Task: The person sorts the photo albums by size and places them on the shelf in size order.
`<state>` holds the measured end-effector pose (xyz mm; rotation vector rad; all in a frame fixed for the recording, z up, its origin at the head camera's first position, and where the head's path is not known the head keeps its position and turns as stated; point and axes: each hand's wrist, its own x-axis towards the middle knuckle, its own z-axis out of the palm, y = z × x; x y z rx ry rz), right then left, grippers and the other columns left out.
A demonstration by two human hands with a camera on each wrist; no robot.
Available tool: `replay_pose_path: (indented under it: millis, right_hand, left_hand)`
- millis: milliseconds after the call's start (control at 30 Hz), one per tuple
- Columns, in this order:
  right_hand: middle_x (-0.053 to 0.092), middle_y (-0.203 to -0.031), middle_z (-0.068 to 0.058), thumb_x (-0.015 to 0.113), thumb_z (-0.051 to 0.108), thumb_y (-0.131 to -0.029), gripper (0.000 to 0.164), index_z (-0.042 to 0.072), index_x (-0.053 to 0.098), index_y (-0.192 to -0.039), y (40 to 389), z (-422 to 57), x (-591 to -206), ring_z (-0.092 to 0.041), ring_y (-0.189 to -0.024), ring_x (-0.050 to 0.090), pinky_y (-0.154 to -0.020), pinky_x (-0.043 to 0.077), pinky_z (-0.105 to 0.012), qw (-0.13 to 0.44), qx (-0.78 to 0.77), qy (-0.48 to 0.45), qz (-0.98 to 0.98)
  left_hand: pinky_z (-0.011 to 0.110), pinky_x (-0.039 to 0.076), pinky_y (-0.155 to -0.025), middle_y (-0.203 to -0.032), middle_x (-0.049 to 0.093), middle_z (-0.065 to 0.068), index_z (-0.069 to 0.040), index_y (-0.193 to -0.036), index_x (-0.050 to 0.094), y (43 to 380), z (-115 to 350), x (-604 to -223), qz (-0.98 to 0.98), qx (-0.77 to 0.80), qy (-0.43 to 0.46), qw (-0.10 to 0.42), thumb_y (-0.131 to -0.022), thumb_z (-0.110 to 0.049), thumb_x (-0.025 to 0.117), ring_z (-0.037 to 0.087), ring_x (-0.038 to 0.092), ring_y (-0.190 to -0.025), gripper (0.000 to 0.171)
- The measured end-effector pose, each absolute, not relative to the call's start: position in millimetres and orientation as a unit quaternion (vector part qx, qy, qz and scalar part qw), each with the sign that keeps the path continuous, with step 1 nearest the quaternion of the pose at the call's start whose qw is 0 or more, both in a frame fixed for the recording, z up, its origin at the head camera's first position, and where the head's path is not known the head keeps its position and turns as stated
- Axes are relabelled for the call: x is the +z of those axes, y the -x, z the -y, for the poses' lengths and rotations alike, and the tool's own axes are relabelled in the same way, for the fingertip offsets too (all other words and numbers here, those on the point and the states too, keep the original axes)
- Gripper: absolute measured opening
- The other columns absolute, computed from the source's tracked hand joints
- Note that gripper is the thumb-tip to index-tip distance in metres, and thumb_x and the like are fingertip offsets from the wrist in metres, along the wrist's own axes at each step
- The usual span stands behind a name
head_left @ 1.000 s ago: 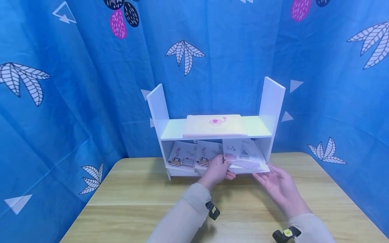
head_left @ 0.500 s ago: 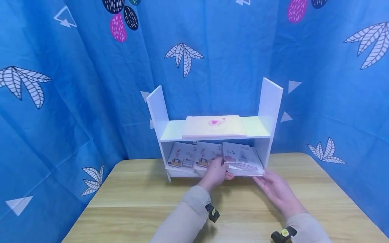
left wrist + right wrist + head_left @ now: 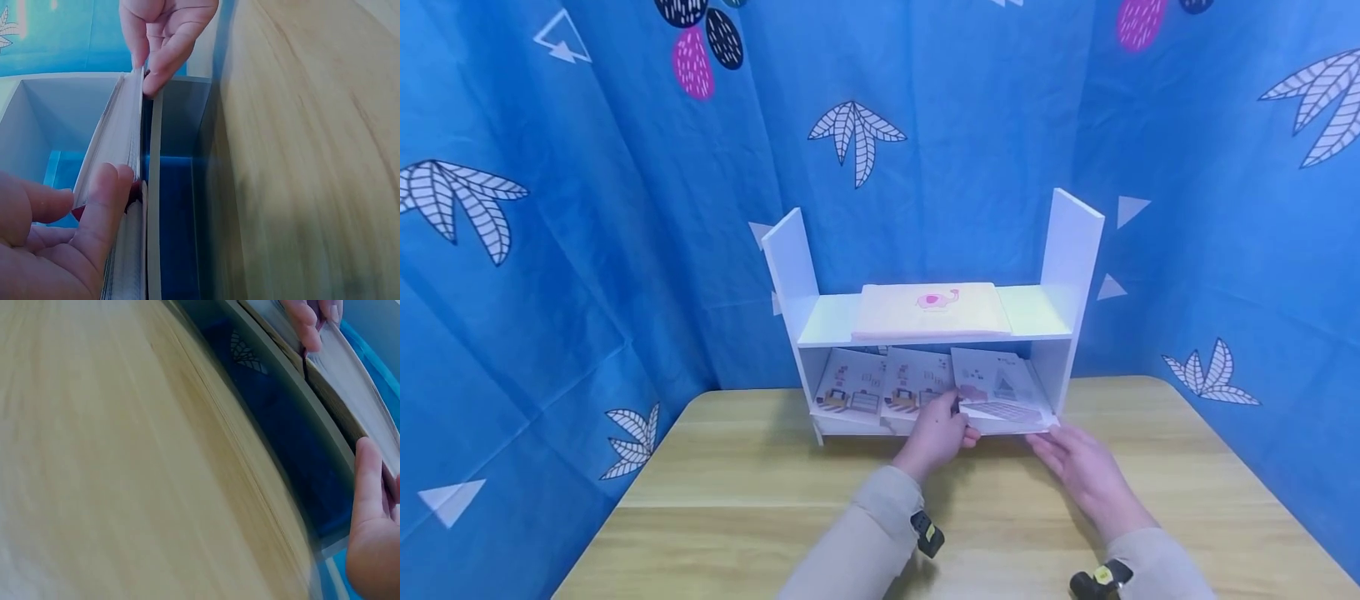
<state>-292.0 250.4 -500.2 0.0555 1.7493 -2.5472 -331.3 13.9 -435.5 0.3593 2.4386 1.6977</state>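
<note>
A white two-level shelf (image 3: 1072,250) stands on the table. At the right of its lower level lies a book (image 3: 1000,385) with a pale printed cover. My left hand (image 3: 934,429) grips that book's front left corner, thumb and fingers around the page edges (image 3: 119,119). The right hand (image 3: 1084,468) pinches the front right corner, with fingers reaching under it. Close up in the right wrist view, the right hand (image 3: 378,519) is at one end of the book and the left hand (image 3: 312,322) farther along it.
Two similar books, one far left (image 3: 850,382) and one in the middle (image 3: 916,375), lie on the lower level. A cream elephant-cover book (image 3: 932,317) lies on the upper board. Wooden table (image 3: 700,500) extends in front; a blue curtain (image 3: 962,125) hangs behind.
The right-hand book has come down slightly at its back edge and shifted a little left at its front right corner. My right hand has moved slightly down and left with it.
</note>
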Motion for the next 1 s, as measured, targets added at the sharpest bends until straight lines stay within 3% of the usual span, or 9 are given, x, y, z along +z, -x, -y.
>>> replay_pose_path:
  millis: [267,400,533,667,800,1000]
  right_hand:
    - [0.052,-0.144,-0.022,0.040,0.015,-0.110,0.059,-0.006,0.012,-0.158,292,-249,-503,-0.029,-0.131,0.054,-0.110,0.041,-0.039,0.030,-0.828,-0.044,-0.559]
    - [0.061,-0.134,-0.015,0.042,0.018,-0.110,0.059,-0.006,0.016,-0.157,294,-248,-503,-0.028,-0.129,0.057,-0.109,0.043,-0.038,0.022,-0.820,-0.046,-0.570]
    - [0.058,-0.137,-0.020,0.042,0.021,-0.110,0.059,-0.006,0.018,-0.156,295,-248,-504,-0.028,-0.127,0.058,-0.106,0.046,-0.036,0.019,-0.811,-0.052,-0.583]
    - [0.048,-0.143,-0.029,0.041,0.023,-0.110,0.060,-0.007,0.016,-0.156,296,-248,-506,-0.028,-0.126,0.059,-0.106,0.047,-0.037,0.022,-0.804,-0.052,-0.592]
    - [0.047,-0.144,-0.029,0.041,0.026,-0.110,0.062,-0.006,0.015,-0.157,298,-250,-508,-0.029,-0.126,0.058,-0.106,0.046,-0.037,0.028,-0.805,-0.047,-0.591]
    - [0.048,-0.144,-0.029,0.038,0.023,-0.111,0.061,-0.005,0.011,-0.158,298,-250,-507,-0.030,-0.127,0.058,-0.107,0.046,-0.040,0.044,-0.812,-0.026,-0.581]
  left_hand:
    - [0.044,0.061,-0.075,-0.081,0.069,0.006,-0.005,-0.153,0.042,325,-13,-437,-0.818,0.554,-0.136,0.073,-0.099,0.000,0.057,0.023,0.071,-0.074,0.056]
    - [0.038,0.060,-0.072,-0.088,0.067,0.002,-0.008,-0.154,0.041,323,-11,-436,-0.822,0.546,-0.144,0.071,-0.098,-0.006,0.061,0.020,0.069,-0.076,0.060]
    - [0.029,0.057,-0.070,-0.099,0.066,0.000,-0.010,-0.156,0.039,321,-8,-435,-0.841,0.513,-0.156,0.067,-0.097,-0.013,0.065,0.012,0.067,-0.077,0.064]
    - [0.030,0.056,-0.073,-0.099,0.066,-0.001,-0.013,-0.156,0.038,320,-7,-436,-0.845,0.506,-0.154,0.075,-0.097,-0.019,0.066,0.010,0.065,-0.078,0.066]
    - [0.031,0.056,-0.074,-0.094,0.063,-0.002,-0.015,-0.154,0.042,322,-4,-439,-0.842,0.508,-0.165,0.068,-0.097,-0.019,0.066,0.011,0.065,-0.078,0.062]
    - [0.029,0.055,-0.079,-0.104,0.064,-0.006,-0.015,-0.148,0.049,327,1,-442,-0.839,0.506,-0.190,0.056,-0.097,-0.019,0.066,0.009,0.066,-0.081,0.054]
